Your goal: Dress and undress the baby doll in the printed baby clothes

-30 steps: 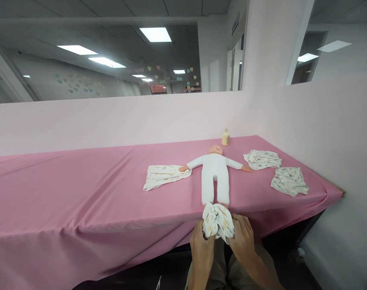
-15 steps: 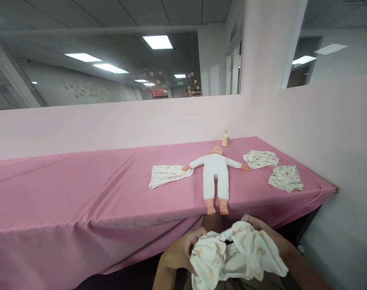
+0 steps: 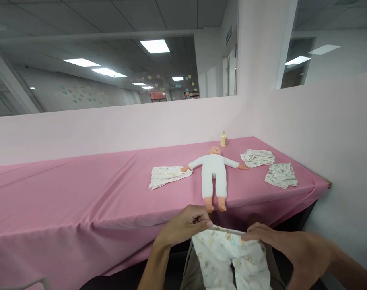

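Note:
A pair of small white baby pants (image 3: 219,253) with a coloured print hangs over my lap, held by the waistband between both hands. My left hand (image 3: 191,225) pinches the left end of the waistband. At the other end, my right hand (image 3: 280,245) grips it with thumb and fingers. Just beyond them a baby doll (image 3: 214,173) in a white long-sleeved suit lies on its back, feet at the table's front edge and arms spread. Its hand on the left rests on a folded printed cloth (image 3: 165,177).
A pink sheet (image 3: 111,193) covers the long table. Two crumpled printed garments, one farther back (image 3: 257,158) and one nearer (image 3: 281,175), lie right of the doll. A cream pump bottle (image 3: 223,139) stands by the wall behind its head.
The bunched pants have opened out and now hang with both legs showing. My hands have risen slightly and moved to the two ends of the waistband. The doll has stayed put.

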`<state>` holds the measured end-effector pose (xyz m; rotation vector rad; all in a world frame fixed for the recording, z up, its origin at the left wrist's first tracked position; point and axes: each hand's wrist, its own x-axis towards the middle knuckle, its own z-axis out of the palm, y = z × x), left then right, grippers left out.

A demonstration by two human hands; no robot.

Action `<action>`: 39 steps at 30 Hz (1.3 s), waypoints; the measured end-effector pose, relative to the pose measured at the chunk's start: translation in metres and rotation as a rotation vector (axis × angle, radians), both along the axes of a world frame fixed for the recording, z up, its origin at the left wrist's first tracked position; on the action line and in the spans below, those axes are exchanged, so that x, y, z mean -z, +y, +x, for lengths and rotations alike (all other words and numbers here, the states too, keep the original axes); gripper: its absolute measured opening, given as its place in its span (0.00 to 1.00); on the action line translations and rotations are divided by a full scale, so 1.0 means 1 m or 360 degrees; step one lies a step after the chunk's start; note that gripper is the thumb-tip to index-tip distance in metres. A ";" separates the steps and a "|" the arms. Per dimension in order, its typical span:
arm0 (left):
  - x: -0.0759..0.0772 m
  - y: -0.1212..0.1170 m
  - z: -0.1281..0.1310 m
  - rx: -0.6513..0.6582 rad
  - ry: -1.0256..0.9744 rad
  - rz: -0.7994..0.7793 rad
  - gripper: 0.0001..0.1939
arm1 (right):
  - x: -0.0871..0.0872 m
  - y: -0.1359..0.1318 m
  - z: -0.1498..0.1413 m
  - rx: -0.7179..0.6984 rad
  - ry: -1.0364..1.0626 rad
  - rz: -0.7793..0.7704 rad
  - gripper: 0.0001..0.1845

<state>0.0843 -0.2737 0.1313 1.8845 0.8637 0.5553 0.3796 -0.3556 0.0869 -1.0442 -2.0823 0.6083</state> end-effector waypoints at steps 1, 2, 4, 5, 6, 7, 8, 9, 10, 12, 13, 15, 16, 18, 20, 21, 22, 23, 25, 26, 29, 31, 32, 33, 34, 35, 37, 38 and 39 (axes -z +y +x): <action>-0.004 -0.003 0.001 -0.0051 -0.0023 0.0031 0.18 | -0.005 -0.001 0.001 -0.0194 -0.0161 -0.0138 0.41; -0.008 -0.006 0.002 -0.0097 -0.0063 0.0065 0.17 | -0.010 0.001 0.002 -0.0161 -0.0227 -0.0184 0.36; -0.015 -0.011 0.005 -0.0187 -0.0163 0.0147 0.14 | -0.022 0.009 0.004 0.0161 -0.0186 -0.0119 0.23; -0.019 -0.013 0.008 -0.0241 -0.0209 0.0194 0.13 | -0.028 0.015 0.003 0.0345 -0.0131 -0.0055 0.17; -0.023 -0.014 0.011 -0.0299 -0.0253 0.0240 0.12 | -0.033 0.021 0.001 0.0481 -0.0074 0.0000 0.13; -0.027 -0.014 0.015 -0.0356 -0.0293 0.0278 0.11 | -0.039 0.027 -0.002 0.0587 -0.0015 0.0043 0.12; -0.032 -0.014 0.020 -0.0419 -0.0335 0.0313 0.11 | -0.044 0.034 -0.006 0.0677 0.0046 0.0078 0.12; -0.037 -0.013 0.026 -0.0488 -0.0381 0.0351 0.10 | -0.049 0.040 -0.011 0.0761 0.0124 0.0108 0.11; -0.041 -0.011 0.032 -0.0563 -0.0434 0.0394 0.09 | -0.053 0.045 -0.017 0.0839 0.0228 0.0136 0.11; -0.050 -0.006 0.046 -0.0694 -0.0559 0.0471 0.08 | -0.060 0.052 -0.030 0.0900 0.0494 0.0177 0.10; -0.053 -0.004 0.052 -0.0743 -0.0623 0.0486 0.08 | -0.061 0.053 -0.038 0.0837 0.0620 0.0177 0.11; -0.057 -0.002 0.064 -0.0778 -0.0730 0.0452 0.08 | -0.060 0.051 -0.056 0.0565 0.0772 0.0125 0.16; -0.057 -0.002 0.070 -0.0757 -0.0773 0.0413 0.09 | -0.057 0.050 -0.065 0.0418 0.0767 0.0095 0.21; -0.055 -0.005 0.078 -0.0655 -0.0818 0.0361 0.10 | -0.049 0.047 -0.080 0.0278 0.0679 0.0111 0.32; -0.051 -0.010 0.081 -0.0516 -0.0785 0.0384 0.09 | -0.040 0.048 -0.089 0.0356 0.0657 0.0221 0.36; -0.048 -0.011 0.081 -0.0465 -0.0750 0.0437 0.09 | -0.038 0.049 -0.090 0.0404 0.0699 0.0247 0.34; -0.045 -0.013 0.079 -0.0463 -0.0719 0.0520 0.08 | -0.037 0.051 -0.088 0.0438 0.0773 0.0233 0.31; -0.041 -0.013 0.077 -0.0525 -0.0707 0.0620 0.09 | -0.038 0.054 -0.085 0.0452 0.0858 0.0190 0.27; -0.030 -0.014 0.071 -0.0748 -0.0721 0.0748 0.20 | -0.045 0.056 -0.077 0.0450 0.1011 0.0081 0.20; -0.023 -0.015 0.070 -0.0838 -0.0737 0.0722 0.28 | -0.051 0.056 -0.073 0.0446 0.1073 0.0045 0.18; 0.004 -0.019 0.074 -0.0693 -0.0773 0.0261 0.45 | -0.069 0.053 -0.064 0.0487 0.1236 0.0059 0.17; 0.025 -0.026 0.084 -0.0406 -0.0842 -0.0104 0.45 | -0.077 0.053 -0.063 0.0619 0.1302 0.0143 0.16; 0.035 -0.031 0.089 -0.0300 -0.0900 -0.0242 0.43 | -0.079 0.054 -0.062 0.0711 0.1312 0.0202 0.16; 0.044 -0.036 0.094 -0.0221 -0.0949 -0.0354 0.39 | -0.080 0.057 -0.061 0.0798 0.1303 0.0259 0.14; 0.052 -0.040 0.098 -0.0172 -0.0982 -0.0432 0.35 | -0.079 0.060 -0.059 0.0866 0.1279 0.0295 0.13; 0.058 -0.045 0.101 -0.0148 -0.0995 -0.0478 0.30 | -0.076 0.065 -0.057 0.0912 0.1246 0.0304 0.12; 0.065 -0.051 0.102 -0.0170 -0.0961 -0.0497 0.24 | -0.066 0.075 -0.048 0.0952 0.1174 0.0244 0.12; 0.065 -0.052 0.100 -0.0220 -0.0928 -0.0474 0.22 | -0.058 0.081 -0.043 0.0955 0.1147 0.0181 0.13; 0.064 -0.052 0.098 -0.0297 -0.0898 -0.0432 0.21 | -0.049 0.087 -0.037 0.0950 0.1132 0.0101 0.15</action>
